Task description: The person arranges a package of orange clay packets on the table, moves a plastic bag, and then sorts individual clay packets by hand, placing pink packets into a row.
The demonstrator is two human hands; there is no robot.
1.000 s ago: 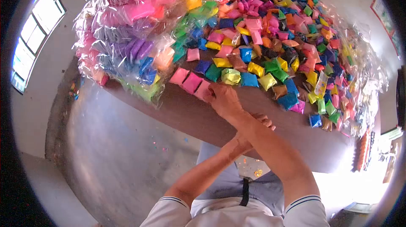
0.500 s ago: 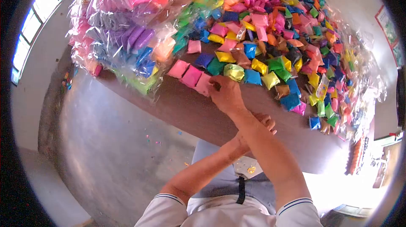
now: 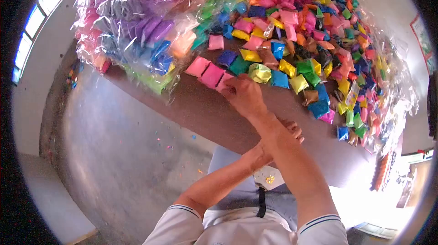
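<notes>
My right hand (image 3: pixel 247 96) reaches over the brown table, its curled fingers pinching the near edge of a light pink packet (image 3: pixel 223 81). That packet lies in a row against a deeper pink packet (image 3: pixel 211 76) and a pink packet (image 3: pixel 198 66). Behind the row are a dark blue packet (image 3: pixel 226 57), a green packet (image 3: pixel 239 65) and a crumpled pale yellow packet (image 3: pixel 259 73). My left hand (image 3: pixel 292 131) rests under my right forearm near the table's front edge. Its fingers are curled, and the forearm hides most of it, so I cannot see whether it holds anything.
A large heap of small coloured packets (image 3: pixel 292 30) covers the back and right of the brown table (image 3: pixel 182 108). Clear plastic bags full of packets (image 3: pixel 132 21) are stacked at the left. Another transparent wrapping (image 3: pixel 397 94) lies at the right. Scraps dot the floor (image 3: pixel 127 153).
The view has shifted slightly, so the table appears a little farther right. My right hand stays at the light pink packet, and my left hand remains under the forearm.
</notes>
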